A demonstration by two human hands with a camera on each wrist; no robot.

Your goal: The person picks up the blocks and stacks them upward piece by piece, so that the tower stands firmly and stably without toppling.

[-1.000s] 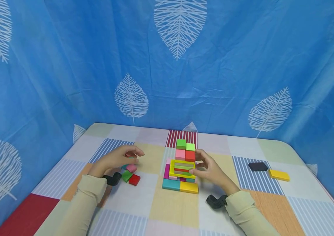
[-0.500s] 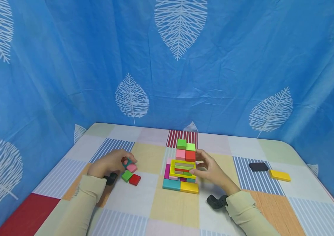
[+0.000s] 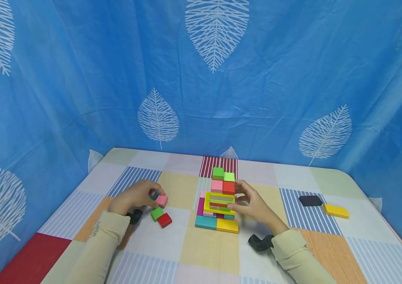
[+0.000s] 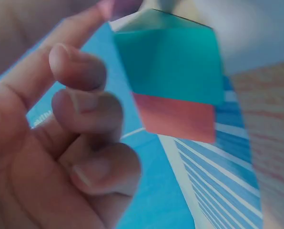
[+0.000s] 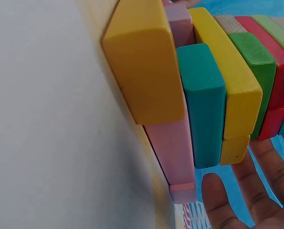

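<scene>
A tower of coloured wooden blocks (image 3: 206,221) stands mid-table, topped by a green block (image 3: 218,173) and a light green one (image 3: 229,176). My right hand (image 3: 252,203) holds its right side, thumb at the front and fingers (image 5: 263,183) towards the back. On the left, my left hand (image 3: 137,196) pinches a pink block (image 3: 161,200) between thumb and index finger; the thumb is mostly hidden. Right beside that hand are a teal block (image 4: 170,64) and a red-pink block (image 4: 177,117). A green block (image 3: 157,213) and a red block (image 3: 164,220) lie just nearer.
At the right of the patchwork-covered table (image 3: 204,252) lie a dark block (image 3: 310,200) and a yellow block (image 3: 336,211). Blue curtain (image 3: 258,98) with white leaves surrounds the table's far edge and sides.
My left hand has come down onto the loose blocks and taken hold of the pink one. The green and red blocks have shifted slightly right and nearer. My right hand stays at the tower.
</scene>
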